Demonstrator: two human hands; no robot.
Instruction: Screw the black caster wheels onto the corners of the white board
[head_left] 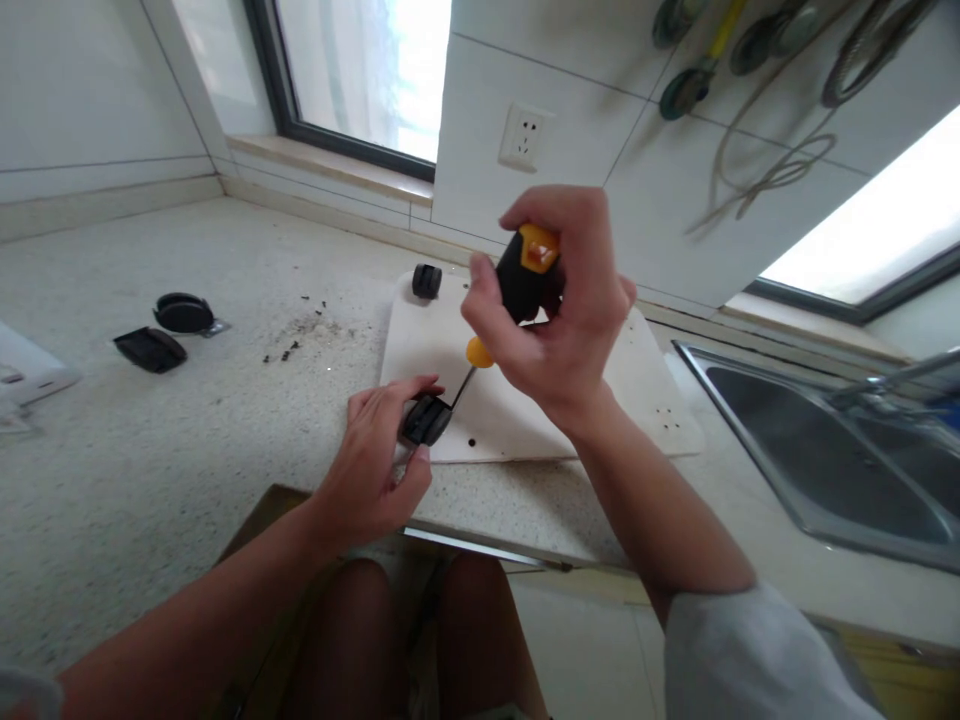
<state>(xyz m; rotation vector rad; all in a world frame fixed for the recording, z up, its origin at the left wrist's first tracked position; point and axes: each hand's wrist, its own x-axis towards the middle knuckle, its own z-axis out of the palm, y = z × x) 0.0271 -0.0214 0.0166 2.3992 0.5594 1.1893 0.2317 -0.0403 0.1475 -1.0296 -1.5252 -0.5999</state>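
Note:
My right hand (574, 300) is closed around the black and yellow handle of a screwdriver (519, 275). The screwdriver slants down to the left, its tip at the side of a black caster wheel (427, 420). My left hand (382, 455) grips that caster between thumb and fingers, at the near left corner of a white board (540, 410). Whether the tip sits in a screw is too small to tell. A second black caster (427, 281) stands at the board's far left corner. Small holes show at the board's right corner.
Two more black casters, one round-topped (184, 313) and one tipped over (150, 349), lie on the speckled countertop (247, 450) at left. Dark crumbs (315, 330) are scattered nearby. A metal sink (817, 440) lies right; a wall socket (525, 137) is behind.

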